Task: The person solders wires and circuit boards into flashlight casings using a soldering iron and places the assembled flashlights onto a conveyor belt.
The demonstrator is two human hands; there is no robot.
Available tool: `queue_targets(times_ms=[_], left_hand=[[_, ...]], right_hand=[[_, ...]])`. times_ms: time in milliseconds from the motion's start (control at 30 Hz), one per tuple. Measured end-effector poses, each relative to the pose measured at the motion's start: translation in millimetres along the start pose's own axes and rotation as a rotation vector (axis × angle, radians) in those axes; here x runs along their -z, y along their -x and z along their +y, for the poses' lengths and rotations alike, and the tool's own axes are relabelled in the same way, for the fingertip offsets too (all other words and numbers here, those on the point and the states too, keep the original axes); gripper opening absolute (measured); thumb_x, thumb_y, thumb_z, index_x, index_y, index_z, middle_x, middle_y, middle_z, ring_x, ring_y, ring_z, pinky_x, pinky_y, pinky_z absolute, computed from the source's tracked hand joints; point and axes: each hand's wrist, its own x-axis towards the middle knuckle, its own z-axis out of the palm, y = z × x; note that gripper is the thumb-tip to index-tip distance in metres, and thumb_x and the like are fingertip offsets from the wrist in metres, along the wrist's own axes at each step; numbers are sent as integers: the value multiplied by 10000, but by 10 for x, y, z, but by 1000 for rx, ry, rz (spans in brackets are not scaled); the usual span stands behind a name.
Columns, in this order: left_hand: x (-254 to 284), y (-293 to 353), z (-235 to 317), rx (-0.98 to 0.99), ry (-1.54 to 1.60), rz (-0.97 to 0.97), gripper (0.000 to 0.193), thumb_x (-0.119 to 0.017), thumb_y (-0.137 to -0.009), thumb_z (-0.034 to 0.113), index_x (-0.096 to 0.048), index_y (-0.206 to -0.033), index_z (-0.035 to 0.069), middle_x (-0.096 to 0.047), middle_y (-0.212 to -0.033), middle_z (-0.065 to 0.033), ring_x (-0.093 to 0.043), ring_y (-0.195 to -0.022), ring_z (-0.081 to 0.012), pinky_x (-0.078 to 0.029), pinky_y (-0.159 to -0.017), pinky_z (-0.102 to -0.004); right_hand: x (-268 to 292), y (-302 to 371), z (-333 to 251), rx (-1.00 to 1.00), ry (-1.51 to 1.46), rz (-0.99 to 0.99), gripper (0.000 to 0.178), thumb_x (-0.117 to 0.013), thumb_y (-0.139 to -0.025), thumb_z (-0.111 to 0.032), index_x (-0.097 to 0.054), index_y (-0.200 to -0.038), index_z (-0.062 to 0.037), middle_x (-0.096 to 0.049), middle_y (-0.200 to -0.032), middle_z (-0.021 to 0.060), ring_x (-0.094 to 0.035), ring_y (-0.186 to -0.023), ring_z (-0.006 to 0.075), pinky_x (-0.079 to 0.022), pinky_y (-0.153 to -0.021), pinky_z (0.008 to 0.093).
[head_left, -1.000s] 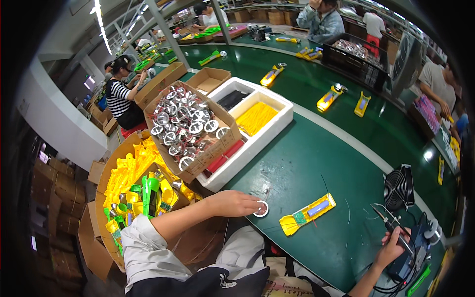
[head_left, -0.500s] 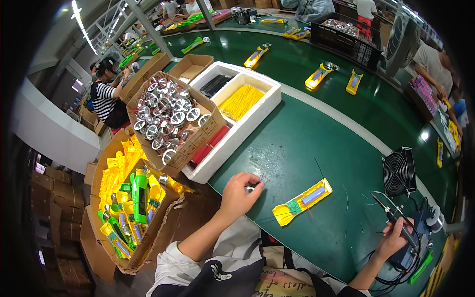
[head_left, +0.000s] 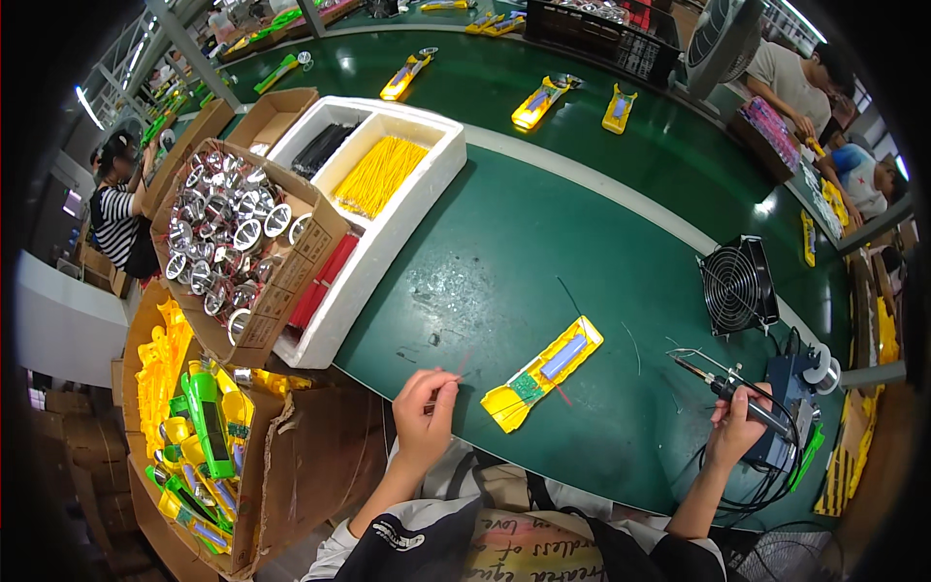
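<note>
My left hand (head_left: pixel 423 415) is closed by the table's near edge, pinching thin wires (head_left: pixel 464 366), one red and one dark. Whatever else lies in that palm is hidden. Just right of it rests a yellow flashlight housing (head_left: pixel 500 407), open side up, slanting away from me. A blue-purple battery cell (head_left: pixel 564 357) and a small green circuit board (head_left: pixel 529 386) sit inside it, with loose red and black wires sticking out. My right hand (head_left: pixel 739 427) grips a soldering iron (head_left: pixel 722 386) by its dark handle. The tip points left, above the table and apart from the housing.
A soldering station (head_left: pixel 790 373) and a black fan (head_left: pixel 737 286) stand at the right. To the left are a carton of lamp reflectors (head_left: pixel 281 301), a white foam box (head_left: pixel 388 233) of wires and a carton (head_left: pixel 267 466) of plastic housings. Behind runs a green conveyor (head_left: pixel 465 82).
The view has turned, so the scene shifts left and up. My left hand has come closer to the table's near edge with the wires. The soldering iron lies flatter, tip more leftward.
</note>
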Motion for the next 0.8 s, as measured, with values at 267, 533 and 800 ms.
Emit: queue_targets(times_ms=[267,533,800], left_hand=[[-77,137,114,-144,-51,2,92,-616,-667,35,-617,-754,63,-564,-698,-44,-504,-601,-169,-388,-542,-256],[-197,135,165,-215,-214,67,128,-673,-577,68,-616,-673,130,-563,-653,38,-472,-587,-135,-320,-586,-265],[-216,78,277,-191,-348,36,137,-672,-564,114,-599,-664,173,-524,-669,82,-453,-591,-113,-293,-597,-272]], right_hand=[[-356,49,-479,8,-250,-204,206,-541,-752,-126,-356,-763,-37,-431,-621,42,-414,-381,68,-335,-310,148],[-943,295,-463,-139,-42,-540,169,-535,-738,-78,-372,-729,-32,-482,-548,71,-423,-370,73,-349,-347,165],[-1083,379,-327,-186,-44,-561,162,-531,-740,-74,-377,-721,-28,-476,-533,62,-414,-365,67,-338,-336,160]])
